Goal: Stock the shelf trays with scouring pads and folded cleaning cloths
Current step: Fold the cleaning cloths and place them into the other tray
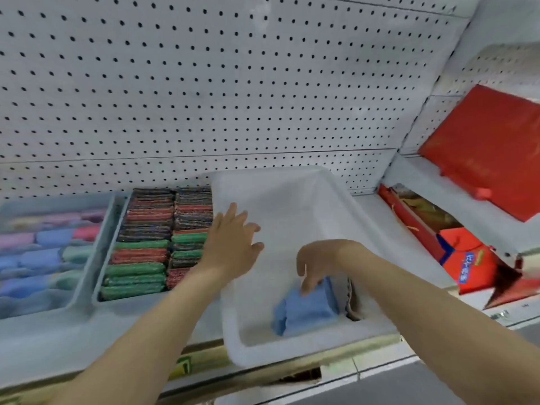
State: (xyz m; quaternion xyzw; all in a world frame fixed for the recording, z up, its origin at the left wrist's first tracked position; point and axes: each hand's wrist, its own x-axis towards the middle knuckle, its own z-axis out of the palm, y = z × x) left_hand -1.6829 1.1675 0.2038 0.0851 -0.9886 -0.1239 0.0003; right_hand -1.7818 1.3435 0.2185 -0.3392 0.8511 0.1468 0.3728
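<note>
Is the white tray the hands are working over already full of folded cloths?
No: the white tray holds only one blue cloth near its front, under the right hand.

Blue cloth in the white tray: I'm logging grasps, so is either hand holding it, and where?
The right hand touches the blue cloth at its top far edge, fingers spread downward; a closed grip cannot be told. The left hand holds nothing.

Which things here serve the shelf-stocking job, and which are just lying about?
Job: white tray, blue cloth, scouring pads, cloth tray, left hand, right hand.
Lying about: red boxes, red board, pegboard.
</note>
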